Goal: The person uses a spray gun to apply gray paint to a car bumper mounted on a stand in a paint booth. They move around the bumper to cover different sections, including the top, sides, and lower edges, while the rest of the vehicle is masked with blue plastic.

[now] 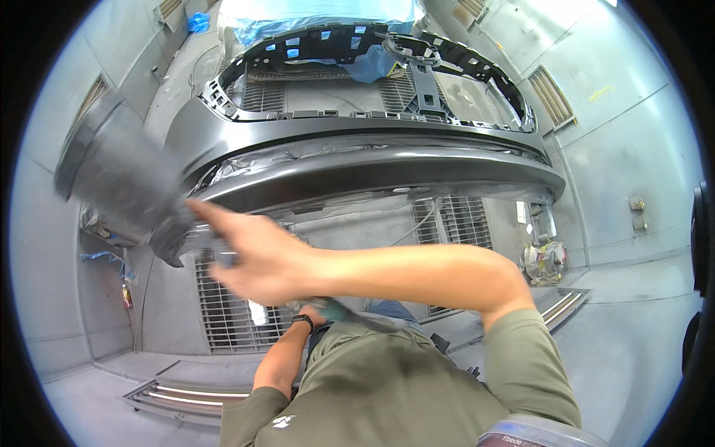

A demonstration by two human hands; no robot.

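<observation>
My right hand reaches across to the left, fingers wrapped round the handle of a blurred spray gun with a large dark cup. The gun is at the left end of a dark grey car bumper, which lies across the view with its black inner edge and clips visible. My left hand, below the right forearm, is low near my waist by a dark green hose; its fingers are hidden.
Blue sheeting covers something behind the bumper. Grey booth walls stand on both sides. Floor grates, a round metal device at right and light strips lie around me.
</observation>
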